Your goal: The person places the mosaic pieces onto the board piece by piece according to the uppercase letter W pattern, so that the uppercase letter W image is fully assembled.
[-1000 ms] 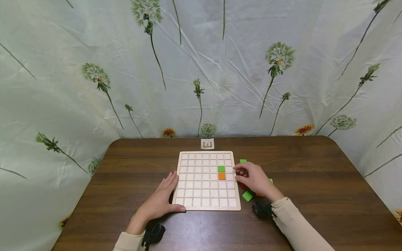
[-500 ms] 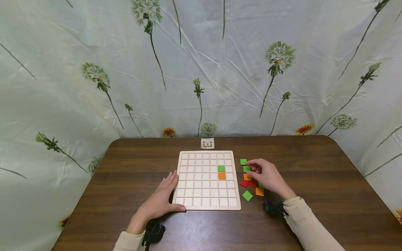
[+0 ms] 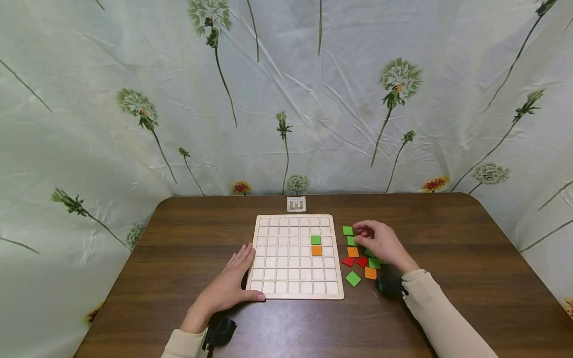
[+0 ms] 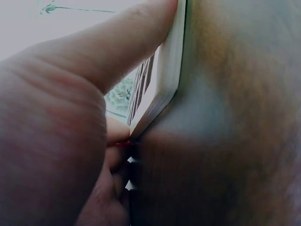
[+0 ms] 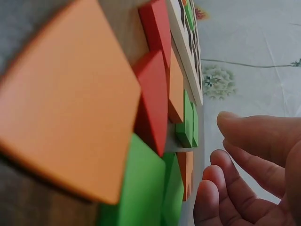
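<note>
A pale wooden grid board point(image 3: 281, 274) lies on the table, with a green tile point(image 3: 316, 240) above an orange tile point(image 3: 317, 250) in its right half. My left hand point(image 3: 229, 287) rests along the board's left side, fingers extended, thumb at the near corner. The left wrist view shows that thumb against the board's edge point(image 4: 162, 89). To the right of the board, my right hand point(image 3: 382, 243) hovers over loose tiles, fingers bent and thumb apart from them. Nothing shows between its fingers in the right wrist view. Closest to it are green tiles point(image 3: 351, 240) and an orange tile point(image 5: 187, 172).
Two red pieces point(image 3: 361, 262), an orange tile point(image 3: 370, 273) and a turned green tile point(image 3: 353, 279) lie nearer the front. Behind the board sits a small card point(image 3: 296, 204) printed with a grid. A flowered cloth point(image 3: 250, 99) hangs behind the wooden table point(image 3: 286, 328).
My right hand has moved from the board's right edge rightward, then slightly back over the loose tiles, uncovering several of them. The left hand and the board have stayed put.
</note>
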The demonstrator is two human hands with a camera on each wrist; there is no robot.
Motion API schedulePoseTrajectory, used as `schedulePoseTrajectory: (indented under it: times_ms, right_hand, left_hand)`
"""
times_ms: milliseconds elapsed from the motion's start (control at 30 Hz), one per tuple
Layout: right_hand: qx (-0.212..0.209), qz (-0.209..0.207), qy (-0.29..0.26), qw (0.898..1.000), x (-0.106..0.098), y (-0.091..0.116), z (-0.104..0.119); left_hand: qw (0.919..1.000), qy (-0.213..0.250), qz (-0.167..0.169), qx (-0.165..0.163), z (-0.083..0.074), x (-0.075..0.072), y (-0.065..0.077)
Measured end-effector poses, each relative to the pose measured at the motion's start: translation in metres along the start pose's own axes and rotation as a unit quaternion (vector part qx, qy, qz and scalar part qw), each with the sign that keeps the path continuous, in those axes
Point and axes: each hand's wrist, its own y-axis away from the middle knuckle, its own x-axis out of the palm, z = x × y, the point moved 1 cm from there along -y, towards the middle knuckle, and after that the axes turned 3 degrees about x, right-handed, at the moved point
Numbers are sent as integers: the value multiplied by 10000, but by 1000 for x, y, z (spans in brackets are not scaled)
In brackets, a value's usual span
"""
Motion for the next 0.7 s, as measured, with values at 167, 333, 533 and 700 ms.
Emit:
schedulePoseTrajectory:
  times_ms: [167, 333, 533, 700]
  right_hand:
    - [86, 63, 43, 9999, -1, -8, 1]
    - [191, 178, 147, 9996, 0, -15, 2]
    - [164, 247, 378, 9988, 2, -23, 0]
    - [101, 315, 497, 9982, 3, -27, 0]
  left_hand:
    - [10000, -7, 12, -11, 1, 0, 0]
    - [10000, -17, 30, -1, 1, 1, -1]
    - [10000, -4, 22, -8, 1, 1, 0]
    - [10000, -5, 9, 2, 0, 1, 0]
